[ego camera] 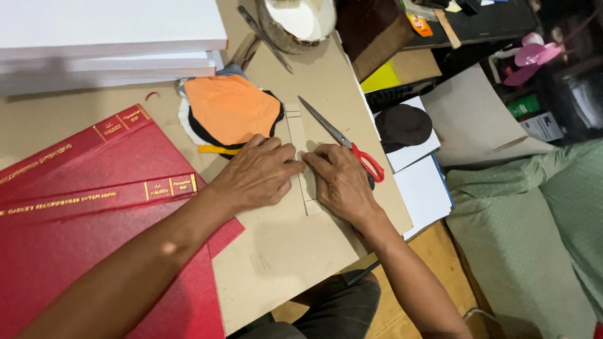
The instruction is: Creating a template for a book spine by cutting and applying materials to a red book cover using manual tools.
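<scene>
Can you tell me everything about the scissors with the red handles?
The red-handled metal scissors lie flat on the brown cardboard sheet, with their blades shut. The long, thin silver blades point up and to the left, away from the person. The red plastic handle loops sit at the lower right end, right beside the right hand, whose back seems to brush against them. The hand does not grip them: its fingers press on a pale cardboard strip instead. The left hand is farther off.

Red hardcover books (94,207), orange cloth (229,107), white board stack (107,37), green fabric (534,213).
</scene>
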